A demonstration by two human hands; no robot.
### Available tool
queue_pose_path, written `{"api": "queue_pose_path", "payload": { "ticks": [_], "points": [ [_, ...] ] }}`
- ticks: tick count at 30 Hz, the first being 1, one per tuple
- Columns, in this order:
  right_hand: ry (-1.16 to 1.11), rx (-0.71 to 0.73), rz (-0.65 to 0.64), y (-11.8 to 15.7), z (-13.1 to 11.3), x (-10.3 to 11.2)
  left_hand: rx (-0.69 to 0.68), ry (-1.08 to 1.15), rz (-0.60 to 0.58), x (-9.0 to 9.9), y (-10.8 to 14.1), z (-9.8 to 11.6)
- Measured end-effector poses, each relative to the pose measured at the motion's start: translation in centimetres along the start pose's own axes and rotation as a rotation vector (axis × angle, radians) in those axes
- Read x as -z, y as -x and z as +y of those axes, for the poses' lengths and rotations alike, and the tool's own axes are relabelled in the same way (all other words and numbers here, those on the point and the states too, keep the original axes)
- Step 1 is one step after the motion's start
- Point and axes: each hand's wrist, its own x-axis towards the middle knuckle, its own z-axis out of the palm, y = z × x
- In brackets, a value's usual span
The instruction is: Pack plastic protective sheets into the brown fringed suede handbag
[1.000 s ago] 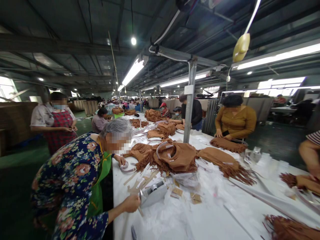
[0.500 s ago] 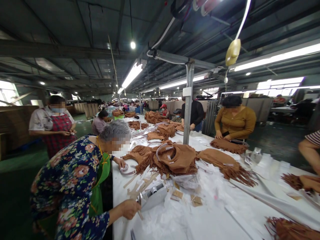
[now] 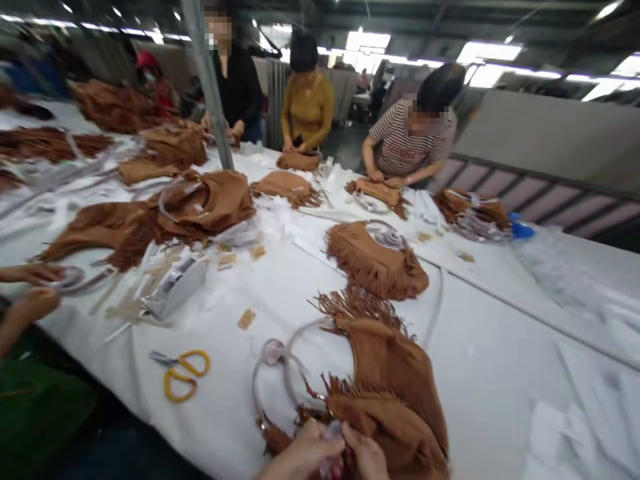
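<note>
At the bottom of the head view, my left hand (image 3: 311, 445) and my right hand (image 3: 366, 455) are close together at a brown fringed handbag (image 3: 387, 427). Fingers of both are closed on a bit of clear plastic wrapping (image 3: 333, 437) between them. Blur hides the exact grip. The handbag's wrapped handle (image 3: 255, 387) loops out to the left over the white table (image 3: 225, 427). Just beyond lies more brown fringed material (image 3: 395, 347), overlapping the handbag. Yellow-handled scissors (image 3: 185, 377) rest on the table to the left of my hands.
Another fringed handbag (image 3: 375, 260) lies farther out, with more brown bags (image 3: 210, 200) heaped at left. A co-worker's hands (image 3: 35, 293) hold a wrapped handle at the left edge. A metal post (image 3: 207, 87) rises from the table. Plastic sheets (image 3: 570, 440) lie at right.
The view has swung right and down. My two hands, the handbag in front of them and the scissors have come into sight. The neighbour at left now shows only hands and part of an apron.
</note>
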Motion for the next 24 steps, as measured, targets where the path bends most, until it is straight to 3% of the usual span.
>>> {"api": "queue_pose_path", "payload": {
  "ticks": [3, 12, 16, 24],
  "points": [
    [-0.075, -0.013, -0.033, 0.1, 0.7, 0.6, -0.041, -0.029, 0.054, -1.6, 0.4, -0.4],
    [-0.12, -0.072, -0.067, 0.5, -0.7, 0.4, -0.04, -0.156, 0.174, -1.9, 0.5, 3.1],
    [-0.195, -0.088, -0.123, 0.9, -0.9, 0.2, -0.027, -0.124, 0.213, -2.2, 0.0, 2.6],
    [-0.196, -0.095, -0.051, 0.4, -0.6, 0.2, -0.07, 0.01, 0.197, -2.4, -0.3, 1.5]
  ]
}}
